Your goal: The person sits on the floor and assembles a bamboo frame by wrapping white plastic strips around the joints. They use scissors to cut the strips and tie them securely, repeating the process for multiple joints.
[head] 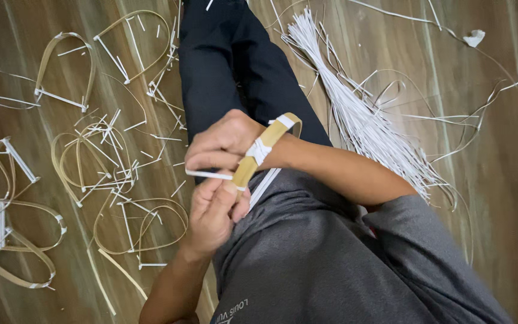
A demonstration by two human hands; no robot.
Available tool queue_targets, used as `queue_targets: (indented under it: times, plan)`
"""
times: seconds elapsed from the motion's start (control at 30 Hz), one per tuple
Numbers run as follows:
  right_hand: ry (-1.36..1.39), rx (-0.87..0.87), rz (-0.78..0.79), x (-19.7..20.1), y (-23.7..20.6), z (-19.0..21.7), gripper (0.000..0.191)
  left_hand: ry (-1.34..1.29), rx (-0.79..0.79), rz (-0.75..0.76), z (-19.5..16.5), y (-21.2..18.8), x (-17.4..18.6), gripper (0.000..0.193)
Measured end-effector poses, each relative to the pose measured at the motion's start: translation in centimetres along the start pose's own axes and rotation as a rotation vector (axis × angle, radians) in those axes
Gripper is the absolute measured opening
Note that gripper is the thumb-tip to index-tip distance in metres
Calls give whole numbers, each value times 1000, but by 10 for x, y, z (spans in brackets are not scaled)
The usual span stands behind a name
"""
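My right hand (223, 141) reaches across my lap and pinches a thin white strip (208, 174) that is wound around a tan bamboo band (268, 144). Just below it, my left hand (214, 213) grips the lower end of the same bent band. White wrapping shows on the band near its middle and at its upper bend. More white strips run down from the band over my grey shirt. My dark trouser leg (223, 66) stretches up the middle of the view.
Several bent bamboo loops tied with white strips (79, 162) lie on the wooden floor at the left. A bundle of long white strips (361, 114) fans out at the right. A crumpled white scrap (473, 38) lies at the top right.
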State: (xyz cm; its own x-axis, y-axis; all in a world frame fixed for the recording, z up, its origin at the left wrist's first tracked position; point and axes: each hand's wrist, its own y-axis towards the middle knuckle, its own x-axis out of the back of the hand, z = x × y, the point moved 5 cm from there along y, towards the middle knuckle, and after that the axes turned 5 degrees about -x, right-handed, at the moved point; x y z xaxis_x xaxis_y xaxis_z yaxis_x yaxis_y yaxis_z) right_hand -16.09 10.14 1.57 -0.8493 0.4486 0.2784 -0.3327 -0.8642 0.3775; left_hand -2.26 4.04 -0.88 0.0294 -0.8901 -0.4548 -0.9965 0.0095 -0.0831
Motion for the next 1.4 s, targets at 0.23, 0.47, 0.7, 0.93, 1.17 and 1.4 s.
queue_targets:
  times: [0.23, 0.47, 0.7, 0.93, 1.17, 1.4]
  plan:
    - [-718, -395, 159, 8, -33, 30, 21, -78, -58, -108, 4, 2, 7, 31]
    - [-799, -108, -9, 37, -38, 149, 37, -15, -55, -113, 5, 3, 0, 24]
    - [-968, -198, -30, 33, -15, 151, 38, 88, -48, -113, 3, 1, -4, 23]
    - [-807, -255, 304, 20, 6, 92, 20, 5, -112, -81, 12, 3, -9, 17]
    - [-323, -292, 201, 23, 5, 93, 22, 109, -140, 21, 20, -5, -6, 23]
    - [-410, 111, 12, -2, -6, 123, 8, 81, -142, -104, 15, 4, 4, 21]
